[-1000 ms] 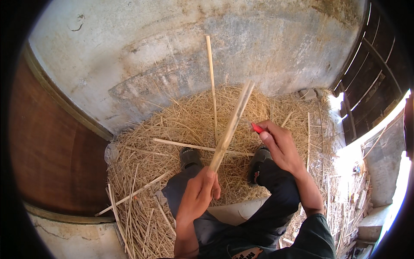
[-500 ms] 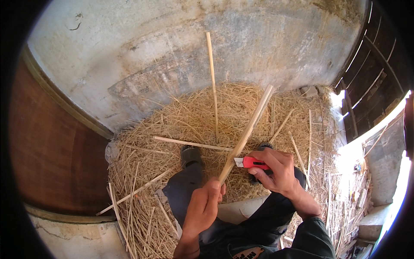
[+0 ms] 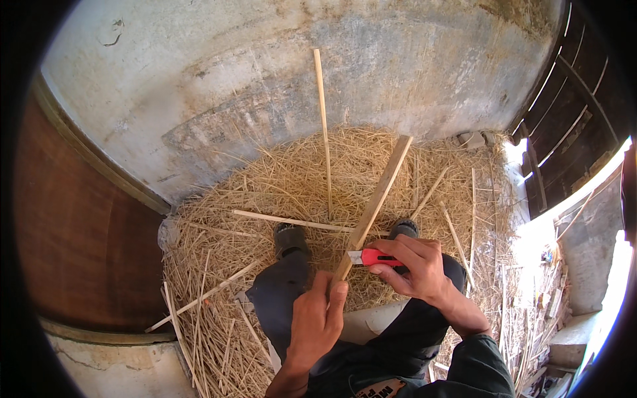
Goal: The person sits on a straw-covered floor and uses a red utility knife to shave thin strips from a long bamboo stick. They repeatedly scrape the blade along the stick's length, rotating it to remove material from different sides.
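Observation:
My left hand (image 3: 320,318) is wrapped round the lower end of a wooden stick (image 3: 379,194), which slants up and away to the right between my knees. A flat, darker face of the stick is turned up. In my right hand (image 3: 417,266) is a red utility knife (image 3: 379,257), gripped between thumb and fingers. Its short, wide blade (image 3: 355,257) points left and lies against the stick's right edge, just above my left hand. The end of the stick inside my left hand is hidden.
Straw and shavings (image 3: 285,179) cover the floor. A thin stick (image 3: 322,126) leans on the stained wall (image 3: 265,73); another (image 3: 292,220) lies across by my shoes. Further strips lie at both sides. A brown panel (image 3: 86,232) stands left, dark slats (image 3: 570,113) right.
The knife has slid down the stick toward my left hand. The stick has rolled, showing a flat, darker face, and its far end sits slightly lower and further left.

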### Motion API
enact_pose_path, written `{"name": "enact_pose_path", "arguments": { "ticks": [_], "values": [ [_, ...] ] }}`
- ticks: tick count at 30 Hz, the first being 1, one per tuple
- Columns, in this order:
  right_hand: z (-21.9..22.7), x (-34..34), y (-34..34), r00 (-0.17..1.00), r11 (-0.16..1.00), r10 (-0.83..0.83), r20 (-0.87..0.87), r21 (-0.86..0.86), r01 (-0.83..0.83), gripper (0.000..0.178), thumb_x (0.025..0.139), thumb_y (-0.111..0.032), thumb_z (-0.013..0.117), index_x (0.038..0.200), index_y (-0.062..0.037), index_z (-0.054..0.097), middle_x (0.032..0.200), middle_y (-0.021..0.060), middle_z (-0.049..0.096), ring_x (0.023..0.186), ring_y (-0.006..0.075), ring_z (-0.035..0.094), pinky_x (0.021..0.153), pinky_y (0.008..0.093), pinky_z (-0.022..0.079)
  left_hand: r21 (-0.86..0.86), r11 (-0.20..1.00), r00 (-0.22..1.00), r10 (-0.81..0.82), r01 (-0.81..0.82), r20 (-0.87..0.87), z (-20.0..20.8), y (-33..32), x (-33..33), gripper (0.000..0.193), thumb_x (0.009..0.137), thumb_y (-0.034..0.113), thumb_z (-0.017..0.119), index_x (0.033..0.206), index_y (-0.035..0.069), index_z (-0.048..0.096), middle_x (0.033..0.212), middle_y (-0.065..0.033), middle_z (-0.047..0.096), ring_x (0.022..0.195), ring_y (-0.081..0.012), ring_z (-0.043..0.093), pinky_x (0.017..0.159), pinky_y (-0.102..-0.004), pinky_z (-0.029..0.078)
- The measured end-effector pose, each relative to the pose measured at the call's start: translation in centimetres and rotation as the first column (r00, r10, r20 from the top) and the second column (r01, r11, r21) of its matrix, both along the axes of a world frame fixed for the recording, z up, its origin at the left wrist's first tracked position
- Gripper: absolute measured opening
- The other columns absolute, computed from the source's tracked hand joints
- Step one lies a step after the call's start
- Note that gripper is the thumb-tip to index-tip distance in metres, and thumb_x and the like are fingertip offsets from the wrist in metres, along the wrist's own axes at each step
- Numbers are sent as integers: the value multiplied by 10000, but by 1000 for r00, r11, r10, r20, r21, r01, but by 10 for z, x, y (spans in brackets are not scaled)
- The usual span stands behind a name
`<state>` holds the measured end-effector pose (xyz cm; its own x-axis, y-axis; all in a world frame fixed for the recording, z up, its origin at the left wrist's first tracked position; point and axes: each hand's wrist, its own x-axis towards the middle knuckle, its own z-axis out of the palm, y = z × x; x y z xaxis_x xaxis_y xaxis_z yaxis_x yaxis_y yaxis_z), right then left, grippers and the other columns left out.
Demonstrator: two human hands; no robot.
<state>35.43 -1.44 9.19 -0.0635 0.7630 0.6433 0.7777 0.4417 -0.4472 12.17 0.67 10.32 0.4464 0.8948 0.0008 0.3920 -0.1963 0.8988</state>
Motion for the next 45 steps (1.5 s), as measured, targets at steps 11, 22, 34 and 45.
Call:
{"name": "enact_pose_path", "arguments": {
  "ticks": [11, 22, 34, 45],
  "values": [
    [1, -6, -2, 998, 998, -53, 38, 18, 53, 359, 853, -325, 923, 1108, -98, 810, 794, -8, 712, 582, 169, 663, 515, 308, 510, 135, 991, 993, 40, -25, -112, -5, -5, 2, 369, 1198, 298, 429, 1021, 2, 562, 650, -175, 535, 569, -417, 576, 568, -491, 414],
    [13, 55, 14, 759, 784, -617, -206, -79, 616, 251, 1005, -269, 785, 1034, -20, 802, 731, 99, 696, 589, 224, 653, 582, 383, 517, 5, 1000, 987, 7, -6, -161, -21, -38, -19, 353, 1187, 271, 429, 1012, 2, 577, 682, -179, 577, 586, -424, 604, 583, -484, 454],
    [-5, 21, -4, 990, 996, 0, -141, -92, -14, 289, 985, -290, 801, 1157, -66, 741, 970, 100, 781, 745, 281, 760, 661, 382, 589, -78, 997, 999, -12, 16, 45, -22, -7, -13, 416, 1197, 278, 405, 946, -9, 570, 713, -124, 550, 613, -250, 538, 634, -399, 445],
    [-2, -9, -4, 986, 998, -45, 161, -25, 50, 321, 930, -352, 846, 1156, -136, 773, 821, 4, 685, 576, 195, 671, 526, 339, 521, 13, 1000, 998, 7, -6, -68, -18, -5, 0, 342, 1193, 289, 438, 1038, 18, 578, 678, -218, 589, 643, -482, 633, 603, -556, 459]
  ]
}}
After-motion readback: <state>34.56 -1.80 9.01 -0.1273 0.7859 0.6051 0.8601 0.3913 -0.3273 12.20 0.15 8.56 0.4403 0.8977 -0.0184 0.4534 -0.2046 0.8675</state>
